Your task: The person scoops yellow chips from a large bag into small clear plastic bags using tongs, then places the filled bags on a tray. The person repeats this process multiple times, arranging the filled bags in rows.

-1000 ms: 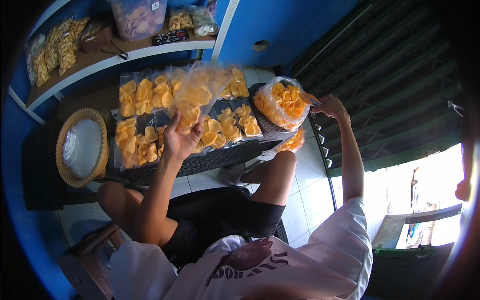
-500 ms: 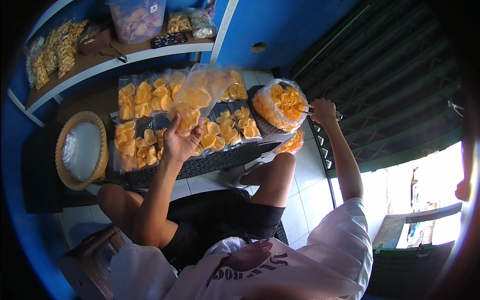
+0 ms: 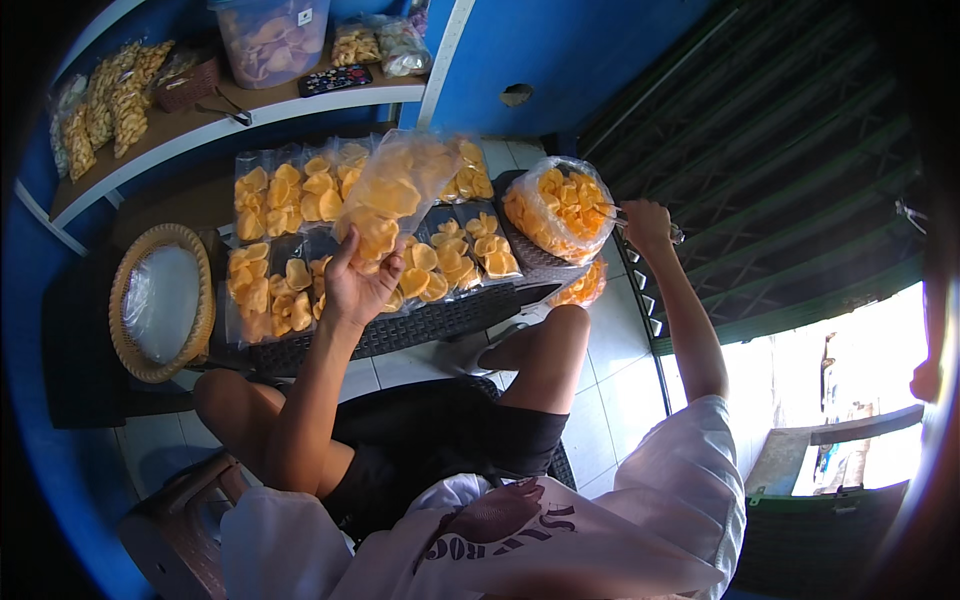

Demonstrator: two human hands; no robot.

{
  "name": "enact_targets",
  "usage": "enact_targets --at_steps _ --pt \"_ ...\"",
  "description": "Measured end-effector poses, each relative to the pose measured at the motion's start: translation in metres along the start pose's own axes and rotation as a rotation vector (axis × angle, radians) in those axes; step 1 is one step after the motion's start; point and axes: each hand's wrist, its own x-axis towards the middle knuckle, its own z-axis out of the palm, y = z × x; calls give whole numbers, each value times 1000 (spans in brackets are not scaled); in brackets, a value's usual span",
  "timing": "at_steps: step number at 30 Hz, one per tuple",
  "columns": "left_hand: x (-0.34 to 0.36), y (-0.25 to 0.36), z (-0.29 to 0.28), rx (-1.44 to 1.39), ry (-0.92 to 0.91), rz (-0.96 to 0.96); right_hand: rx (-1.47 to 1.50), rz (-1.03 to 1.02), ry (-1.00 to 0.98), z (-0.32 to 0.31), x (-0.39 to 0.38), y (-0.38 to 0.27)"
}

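The left hand (image 3: 362, 292) pinched a part-filled bag (image 3: 405, 180) above the desk (image 3: 400, 325), over packs (image 3: 455, 262) of crackers, while the right hand (image 3: 650, 228) was closed around tongs (image 3: 617, 214) reaching into the sack (image 3: 540, 230). The step seemed to be picking up crackers (image 3: 570, 198); the next move called for a gentle squeeze, then carrying them to the bag's mouth.

We are finding two rows of packed bags (image 3: 320, 200) lying on the table (image 3: 440, 308), one behind the other. A large bag (image 3: 560, 210) is standing by its right edge, a basket (image 3: 122, 320) by its left, a shelf (image 3: 350, 99) behind its far left corner.
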Motion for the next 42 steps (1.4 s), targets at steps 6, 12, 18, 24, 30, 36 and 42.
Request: enact_targets --at_steps 6,12,18,24,30,36,42 --pt "-1 0 4 69 61 7 239 150 -100 -22 -5 24" --pt "-3 -2 9 232 131 22 902 149 -402 -118 -12 38" --pt "4 -3 3 266 126 -29 1183 -248 -437 -223 -36 2" --pt "6 -7 15 368 -3 -17 1167 -512 -367 -251 -40 -38" --pt "6 -2 28 375 -83 -121 996 -697 -414 -256 -37 -58" --pt "4 -2 30 367 -159 -282 714 -712 -576 -259 -26 -64" --pt "1 -2 27 154 -208 -322 806 -721 -535 -265 -25 -65"
